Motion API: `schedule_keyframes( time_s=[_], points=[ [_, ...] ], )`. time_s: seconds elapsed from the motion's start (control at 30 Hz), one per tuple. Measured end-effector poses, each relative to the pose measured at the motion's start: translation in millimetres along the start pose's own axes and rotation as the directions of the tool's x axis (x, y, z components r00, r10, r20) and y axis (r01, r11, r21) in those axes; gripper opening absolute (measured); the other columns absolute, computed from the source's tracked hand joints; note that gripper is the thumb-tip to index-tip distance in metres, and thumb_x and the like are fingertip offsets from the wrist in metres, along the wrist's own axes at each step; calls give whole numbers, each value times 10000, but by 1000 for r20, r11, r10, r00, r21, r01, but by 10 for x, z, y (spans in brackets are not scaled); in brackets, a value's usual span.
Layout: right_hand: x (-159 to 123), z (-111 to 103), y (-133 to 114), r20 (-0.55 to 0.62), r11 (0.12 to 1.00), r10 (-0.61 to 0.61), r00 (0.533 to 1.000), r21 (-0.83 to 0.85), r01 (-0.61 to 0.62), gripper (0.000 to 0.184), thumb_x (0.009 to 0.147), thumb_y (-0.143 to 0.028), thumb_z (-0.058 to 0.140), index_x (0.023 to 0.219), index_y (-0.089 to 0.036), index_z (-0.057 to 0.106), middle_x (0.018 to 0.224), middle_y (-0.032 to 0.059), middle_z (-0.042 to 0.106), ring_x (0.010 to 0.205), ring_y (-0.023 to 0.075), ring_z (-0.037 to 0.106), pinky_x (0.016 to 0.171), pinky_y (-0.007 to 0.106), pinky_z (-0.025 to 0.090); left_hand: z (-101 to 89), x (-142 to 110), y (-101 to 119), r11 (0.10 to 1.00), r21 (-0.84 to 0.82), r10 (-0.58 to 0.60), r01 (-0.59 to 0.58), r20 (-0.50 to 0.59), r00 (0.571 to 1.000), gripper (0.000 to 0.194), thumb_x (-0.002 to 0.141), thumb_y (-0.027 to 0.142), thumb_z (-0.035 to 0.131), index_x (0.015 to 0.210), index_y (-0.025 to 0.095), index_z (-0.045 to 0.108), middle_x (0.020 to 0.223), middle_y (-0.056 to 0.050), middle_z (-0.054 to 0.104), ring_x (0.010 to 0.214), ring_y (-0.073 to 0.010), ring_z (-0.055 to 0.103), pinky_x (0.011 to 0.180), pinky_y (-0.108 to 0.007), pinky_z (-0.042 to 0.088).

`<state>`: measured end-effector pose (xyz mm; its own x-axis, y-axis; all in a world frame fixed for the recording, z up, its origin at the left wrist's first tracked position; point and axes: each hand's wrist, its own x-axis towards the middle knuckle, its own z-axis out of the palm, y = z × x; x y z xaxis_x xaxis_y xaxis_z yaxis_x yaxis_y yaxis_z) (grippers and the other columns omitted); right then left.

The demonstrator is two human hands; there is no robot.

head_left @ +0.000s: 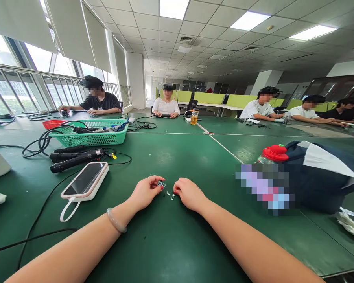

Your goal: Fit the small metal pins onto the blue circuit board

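Note:
In the head view, my left hand [145, 192] pinches a small grey-blue part [161, 184] between thumb and fingertips. It looks flat and roughly rectangular, but its kind is too small to tell. To the right, my right hand [189, 195] is closed, its fingertips low over the table. Whatever those fingers grip, if anything, is hidden. Just below the right fingertips lies a tiny white rectangular frame [172, 197]. Between the two hands sits another tiny white piece [168, 193], with small dark bits near it. A pale bangle circles my left wrist.
A phone [87, 181] in a white-pink case lies left on the green table [159, 243]. Beyond it are black tube-like tools [78, 160], cables and a green basket [90, 137]. At right stand a red-lidded bottle [273, 153] and a dark bag [315, 184]. Several people sit across the table.

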<state>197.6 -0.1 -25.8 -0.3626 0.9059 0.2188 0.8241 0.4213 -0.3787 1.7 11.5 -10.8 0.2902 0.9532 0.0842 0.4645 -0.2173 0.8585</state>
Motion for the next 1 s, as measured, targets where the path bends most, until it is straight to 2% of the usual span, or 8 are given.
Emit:
schedule_keyframes(
  time_s=[0.2, 0.4, 0.5, 0.6, 0.77, 1.0],
  points=[
    [-21, 4, 15, -9, 1000, -2, 1000, -20, 2, 138, 779, -56, 483, 727, -173, 536, 824, 22, 531, 754, 124, 480, 655, 221, 350, -9, 0, -5, 999, 43, 3, -2, -13, 1000, 318, 679, 374, 608, 945, 203, 627, 817, -17, 636, 754, -160, 587, 743, -282, 467],
    [-28, -57, -34, -124, 1000, 16, 992, 10, -15, 162, 773, -39, 453, 704, -179, 499, 805, 16, 508, 723, 124, 463, 658, 230, 353, -5, 4, -7, 998, 53, 20, -19, -18, 1000, 289, 641, 355, 650, 883, 199, 628, 803, -14, 657, 714, -154, 585, 698, -273, 472],
    [-41, -87, -119, -223, 994, -27, 974, 100, 50, 156, 799, -61, 434, 719, -180, 497, 825, 21, 513, 742, 130, 467, 692, 242, 371, 3, -4, 9, 998, 53, 32, -31, -14, 999, 292, 618, 353, 672, 859, 195, 623, 754, -6, 654, 686, -149, 579, 677, -268, 469],
    [-65, -99, -228, -271, 978, -94, 958, 156, 140, 154, 807, -69, 424, 741, -184, 501, 839, 24, 516, 754, 136, 469, 700, 245, 383, 13, -19, 25, 998, 29, 56, -57, 14, 998, 307, 599, 357, 695, 843, 189, 615, 741, -8, 648, 682, -149, 569, 669, -271, 464],
    [-93, -71, -315, -276, 964, -174, 945, 147, 220, 154, 842, -103, 407, 773, -185, 517, 864, 33, 526, 785, 143, 476, 726, 250, 397, 25, -45, 48, 996, 0, 94, -94, 55, 994, 269, 597, 337, 712, 802, 190, 617, 718, 4, 627, 679, -140, 551, 661, -264, 456],
    [-83, -49, -291, -275, 963, -222, 935, 87, 254, 149, 854, -109, 429, 812, -181, 554, 875, 38, 538, 799, 141, 486, 747, 249, 405, 31, -54, 69, 994, -50, 106, -101, 105, 989, 260, 591, 306, 711, 786, 180, 596, 708, 15, 591, 647, -122, 529, 635, -250, 446]
  ],
)
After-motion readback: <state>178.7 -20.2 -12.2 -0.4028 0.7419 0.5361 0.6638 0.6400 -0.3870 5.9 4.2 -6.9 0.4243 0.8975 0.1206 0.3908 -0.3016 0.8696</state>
